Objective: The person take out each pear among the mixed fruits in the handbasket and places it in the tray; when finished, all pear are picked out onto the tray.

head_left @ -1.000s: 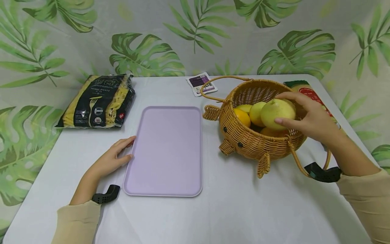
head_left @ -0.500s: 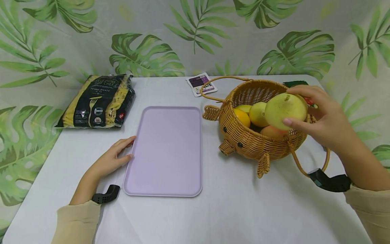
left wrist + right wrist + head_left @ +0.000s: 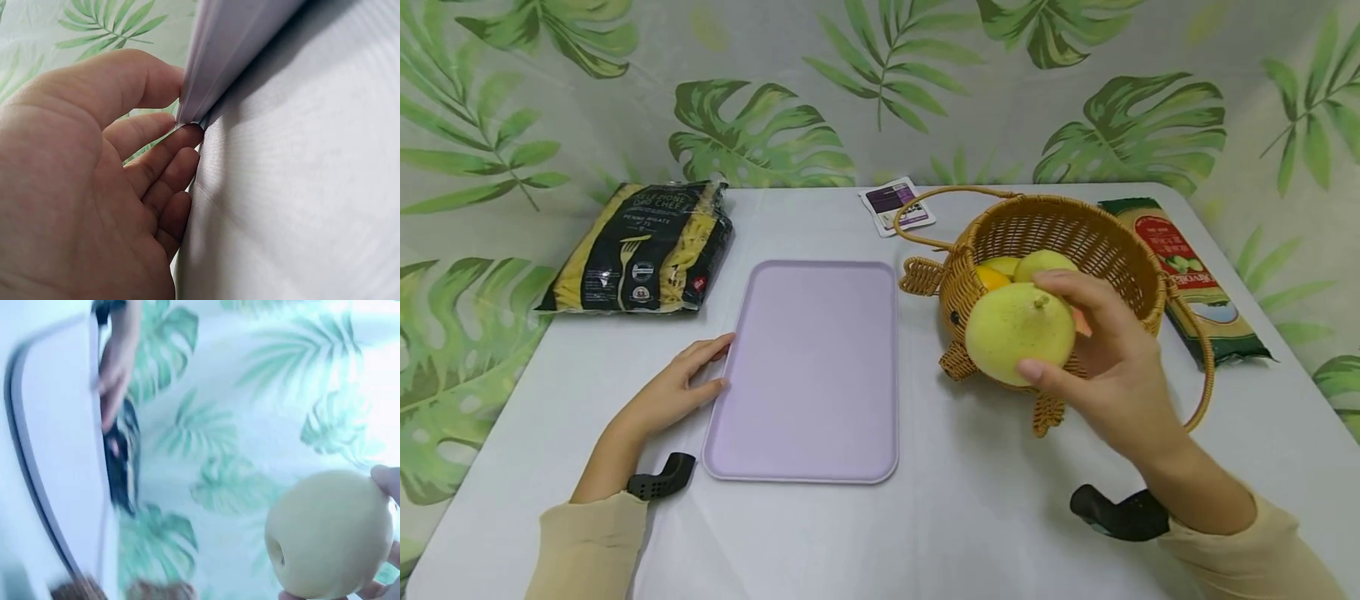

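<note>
A yellow-green pear is held in my right hand, thumb on the near side and fingers on the far side. It is in the air before the wicker basket, covering part of its front. In the right wrist view the pear shows its dimpled end. The basket contains another yellow-green fruit and an orange-yellow one; others are partly hidden. My left hand rests on the table, thumb and fingertips touching the left edge of a lilac tray. The left wrist view shows its fingers loosely bent against the rim.
A black and yellow pasta bag lies at the back left. Behind the tray is a small purple and white packet. A red and green package lies right of the basket, whose handle loops out over the table.
My right hand has lifted the pear out of the basket and carried it left and toward me. The package at the right is now uncovered. My left hand and the tray stay put.
</note>
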Motion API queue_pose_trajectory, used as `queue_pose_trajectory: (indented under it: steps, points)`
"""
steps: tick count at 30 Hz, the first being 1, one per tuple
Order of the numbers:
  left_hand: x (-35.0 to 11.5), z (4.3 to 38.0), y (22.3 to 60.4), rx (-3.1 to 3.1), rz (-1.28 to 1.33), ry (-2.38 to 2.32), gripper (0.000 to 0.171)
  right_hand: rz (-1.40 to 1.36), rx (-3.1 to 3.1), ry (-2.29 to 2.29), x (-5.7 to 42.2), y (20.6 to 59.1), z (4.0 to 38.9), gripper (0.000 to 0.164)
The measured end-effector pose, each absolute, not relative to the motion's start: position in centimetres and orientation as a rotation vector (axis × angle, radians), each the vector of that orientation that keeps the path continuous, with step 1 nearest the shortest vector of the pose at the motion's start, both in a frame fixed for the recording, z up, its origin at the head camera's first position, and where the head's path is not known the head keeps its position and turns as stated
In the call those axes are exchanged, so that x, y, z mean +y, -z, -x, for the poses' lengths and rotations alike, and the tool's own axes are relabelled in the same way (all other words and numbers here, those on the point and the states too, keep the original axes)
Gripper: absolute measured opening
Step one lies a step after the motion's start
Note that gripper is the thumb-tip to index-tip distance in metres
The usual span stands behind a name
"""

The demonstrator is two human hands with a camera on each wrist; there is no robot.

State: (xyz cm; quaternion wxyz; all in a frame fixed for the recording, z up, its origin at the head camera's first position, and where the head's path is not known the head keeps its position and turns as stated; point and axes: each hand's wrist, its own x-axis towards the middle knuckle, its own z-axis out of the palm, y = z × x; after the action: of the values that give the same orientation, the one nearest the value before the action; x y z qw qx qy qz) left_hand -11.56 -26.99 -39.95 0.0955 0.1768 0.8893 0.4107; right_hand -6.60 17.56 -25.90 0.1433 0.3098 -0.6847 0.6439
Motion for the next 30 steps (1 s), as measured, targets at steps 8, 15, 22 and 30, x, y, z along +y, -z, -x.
queue_pose_trajectory:
  steps: [8,15,22,30]
  points:
    - [-27.2,11.6,40.0,2.645,-0.546,-1.223,0.061,-0.862,-2.081,-1.914,11.8,28.9,7.3,0.060]
    - [-27.4,11.6,40.2,2.645,-0.565,-1.222,0.061,-0.677,-2.168,-1.966,6.4,31.3,10.7,0.056]
    - [-27.3,11.7,40.3,2.643,-0.578,-1.208,0.061,-0.532,-2.165,-2.066,2.1,33.1,14.0,0.053]
    - [-27.1,11.7,40.0,2.666,-0.582,-1.184,0.060,-0.473,-2.299,-1.889,-1.2,36.9,18.0,0.054]
